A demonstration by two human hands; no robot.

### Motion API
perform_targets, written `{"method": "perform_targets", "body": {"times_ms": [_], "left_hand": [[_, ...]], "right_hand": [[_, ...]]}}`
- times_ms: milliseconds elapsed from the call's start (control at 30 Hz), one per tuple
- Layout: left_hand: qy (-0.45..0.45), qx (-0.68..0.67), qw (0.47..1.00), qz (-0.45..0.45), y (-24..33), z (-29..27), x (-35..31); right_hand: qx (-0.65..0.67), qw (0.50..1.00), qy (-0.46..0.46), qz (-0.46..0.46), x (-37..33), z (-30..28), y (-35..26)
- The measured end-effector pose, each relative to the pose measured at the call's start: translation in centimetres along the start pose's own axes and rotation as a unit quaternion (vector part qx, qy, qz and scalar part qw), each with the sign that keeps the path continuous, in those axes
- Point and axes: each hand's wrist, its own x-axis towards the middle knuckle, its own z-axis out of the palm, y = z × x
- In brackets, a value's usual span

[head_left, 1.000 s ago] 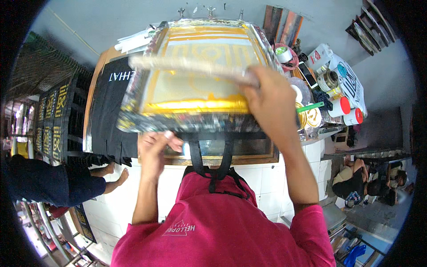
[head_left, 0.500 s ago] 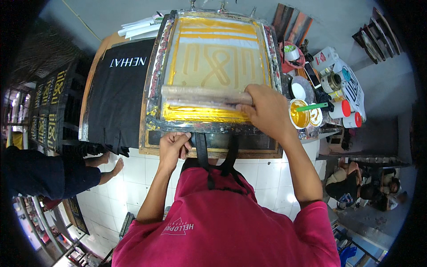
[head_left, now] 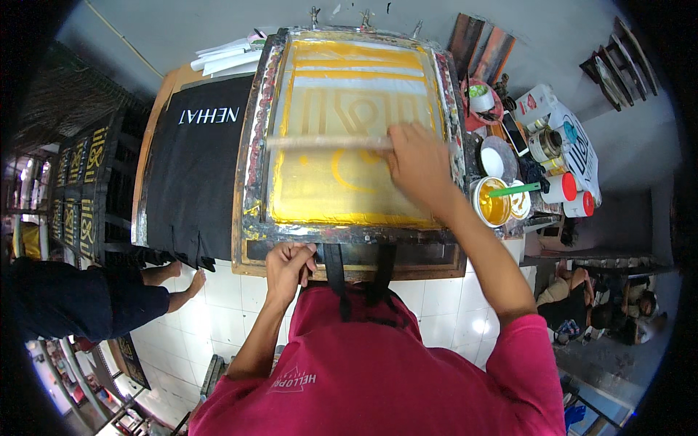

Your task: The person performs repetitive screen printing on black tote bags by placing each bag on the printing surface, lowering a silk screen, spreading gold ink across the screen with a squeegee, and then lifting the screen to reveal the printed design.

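Observation:
My right hand (head_left: 422,163), blurred by motion, is closed round the right end of a long squeegee (head_left: 327,143). The squeegee lies crosswise over the middle of a screen-printing frame (head_left: 378,235). Yellow ink (head_left: 313,207) coats the mesh on the near side of the blade, and part of a curved design shows there. Beyond the blade, more of the design shows on the mesh. My left hand (head_left: 289,267) is closed at the frame's near edge, left of two black straps (head_left: 334,272); what its fingers grip is hidden.
A black printed cloth (head_left: 193,167) lies on a board to the left. On the right stand a tub of yellow ink (head_left: 493,202) with a green-handled spatula (head_left: 515,190), red-lidded jars (head_left: 568,187) and a phone (head_left: 515,132). Another person's legs (head_left: 138,291) are at left.
My right hand has pushed the squeegee away from me across the mesh, uncovering the near part of the design. My left hand stays by the frame's near edge. The whole view has shifted slightly.

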Motion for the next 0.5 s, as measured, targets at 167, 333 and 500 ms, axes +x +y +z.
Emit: {"method": "perform_targets", "body": {"times_ms": [167, 333, 500], "left_hand": [[-0.039, -0.044, 0.997, -0.041, 0.9, -0.1, 0.3], [-0.054, -0.207, 0.967, -0.136, 2.4, -0.9, -0.4], [-0.24, -0.063, 0.958, -0.144, 5.5, -3.2, 1.0]], "right_hand": [[-0.04, 0.998, -0.016, 0.043, 8.9, 3.0, 7.7], [0.005, 0.991, -0.112, 0.079, 15.7, 1.6, 10.6], [-0.017, 0.99, -0.108, 0.092, 17.7, 2.2, 13.1]]}}
